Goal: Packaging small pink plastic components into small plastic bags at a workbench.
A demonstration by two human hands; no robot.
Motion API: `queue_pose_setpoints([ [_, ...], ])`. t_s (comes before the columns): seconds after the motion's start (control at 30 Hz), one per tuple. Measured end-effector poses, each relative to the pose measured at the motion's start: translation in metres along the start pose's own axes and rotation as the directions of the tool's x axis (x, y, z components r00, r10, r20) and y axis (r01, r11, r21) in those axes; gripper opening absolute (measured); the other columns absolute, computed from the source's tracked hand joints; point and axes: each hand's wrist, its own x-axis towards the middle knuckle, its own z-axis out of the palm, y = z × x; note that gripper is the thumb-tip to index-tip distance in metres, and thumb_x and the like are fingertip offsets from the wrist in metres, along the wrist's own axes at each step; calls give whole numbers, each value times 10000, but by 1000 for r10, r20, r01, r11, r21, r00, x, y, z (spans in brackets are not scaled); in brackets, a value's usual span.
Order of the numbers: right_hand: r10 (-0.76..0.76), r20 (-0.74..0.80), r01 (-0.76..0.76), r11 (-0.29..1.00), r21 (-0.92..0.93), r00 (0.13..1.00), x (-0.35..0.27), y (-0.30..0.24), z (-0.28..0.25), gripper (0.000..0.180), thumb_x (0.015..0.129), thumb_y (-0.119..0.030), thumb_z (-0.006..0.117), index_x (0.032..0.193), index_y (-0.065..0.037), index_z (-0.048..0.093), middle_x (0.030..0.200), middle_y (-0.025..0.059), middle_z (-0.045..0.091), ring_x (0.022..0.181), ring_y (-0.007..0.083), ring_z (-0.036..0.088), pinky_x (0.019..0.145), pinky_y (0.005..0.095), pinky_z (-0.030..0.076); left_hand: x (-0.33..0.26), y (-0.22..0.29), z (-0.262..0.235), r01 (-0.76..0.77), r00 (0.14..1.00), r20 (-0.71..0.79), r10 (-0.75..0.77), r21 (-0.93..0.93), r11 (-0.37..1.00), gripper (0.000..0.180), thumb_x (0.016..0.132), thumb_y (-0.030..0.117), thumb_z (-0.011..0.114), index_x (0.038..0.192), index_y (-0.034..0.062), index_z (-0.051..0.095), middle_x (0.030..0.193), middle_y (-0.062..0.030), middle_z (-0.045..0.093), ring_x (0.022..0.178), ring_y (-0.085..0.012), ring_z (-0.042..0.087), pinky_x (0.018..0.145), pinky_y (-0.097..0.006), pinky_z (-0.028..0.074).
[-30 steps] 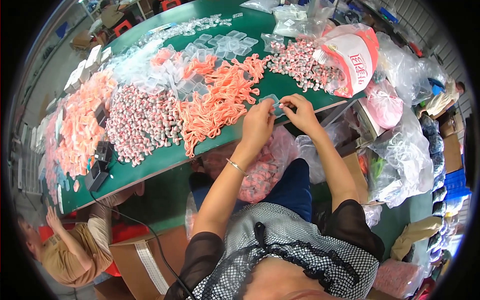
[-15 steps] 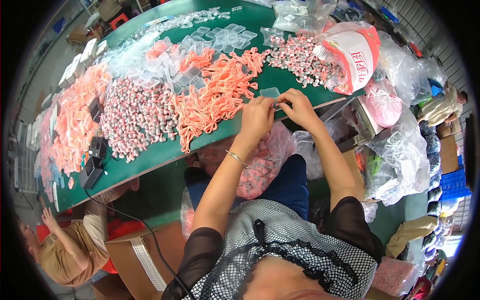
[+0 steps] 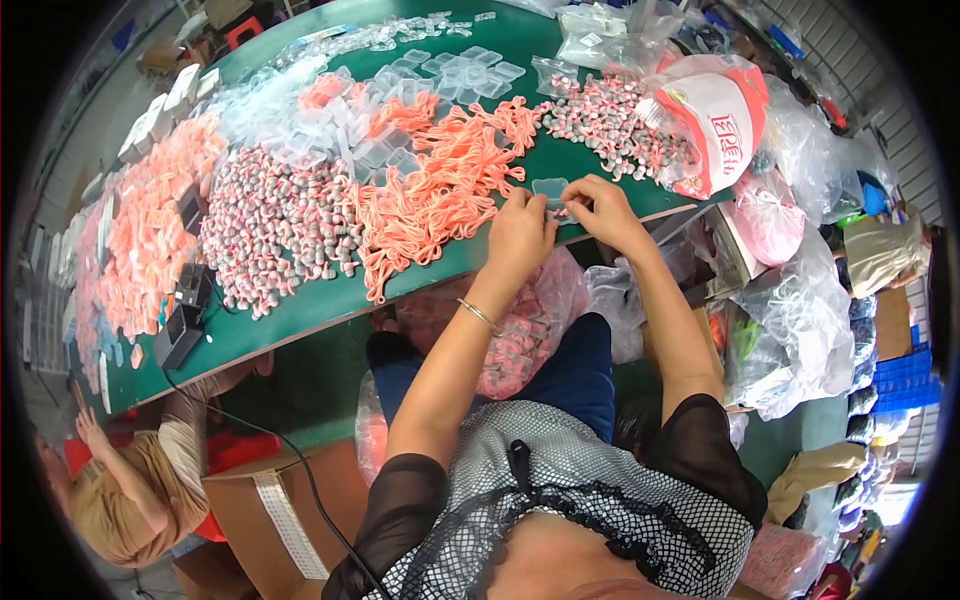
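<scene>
Close to the table's near edge, my left hand (image 3: 520, 229) and my right hand (image 3: 602, 213) meet with fingers pinched. Between their fingertips shows a small pink-and-grey piece (image 3: 557, 213), too small to make out in detail. Just beyond the fingertips a clear plastic box (image 3: 549, 187) lies on the green table (image 3: 590, 172). Left of my left hand spreads a heap of looped orange cords (image 3: 425, 215). Further left is a large heap of small pink-and-grey pieces (image 3: 270, 228); a second heap of such pieces (image 3: 615, 128) lies beyond my right hand.
A red-and-white printed bag (image 3: 722, 125) lies at the right of the table. Clear plastic boxes (image 3: 472, 75) and orange packets (image 3: 165, 220) cover its far and left parts. A black device (image 3: 182, 335) trails a cable. Another person (image 3: 125, 495) sits at the lower left.
My fingertips have drawn slightly apart, and the pink-and-grey piece now shows between them. The view has shifted a little; the heaps look unchanged.
</scene>
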Motion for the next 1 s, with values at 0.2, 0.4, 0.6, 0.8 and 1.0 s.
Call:
queue_pose_setpoints([
  [0.2,-114,20,115,990,-85,993,52,-3,20,140,789,-123,681,915,-62,680,868,84,640,864,266,635,753,385,499,-4,-4,4,-54,995,-82,52,-15,998,312,774,132,717,1047,7,632,918,-150,579,858,-335,604,744,-426,500],
  [0.4,0,117,50,903,-426,993,84,-7,42,193,748,-261,723,861,-107,691,887,73,673,879,275,651,732,407,499,-7,-3,0,-78,993,-89,71,-69,995,309,764,135,733,1031,15,635,864,-127,574,816,-315,594,712,-420,491],
  [0.6,-14,69,29,974,-225,998,77,2,5,139,773,-198,692,828,-71,684,752,114,679,714,277,670,638,392,516,-7,-1,-3,-46,997,-60,41,-82,996,308,749,158,745,999,17,631,889,-123,572,879,-316,596,768,-421,487],
  [0.8,117,59,-122,988,92,991,38,10,-20,140,845,-75,708,966,-16,672,820,2,668,747,67,613,662,246,494,-8,-2,-4,-69,995,-82,62,-91,993,330,746,148,761,1028,23,641,882,-114,583,815,-301,598,714,-409,491],
  [1.0,32,64,-51,941,333,997,1,17,-10,135,885,-36,680,1014,-3,652,923,10,666,833,77,607,760,238,493,-5,2,-5,-25,998,-59,19,-93,995,317,717,171,768,976,26,654,870,-110,592,864,-302,606,751,-410,485],
])
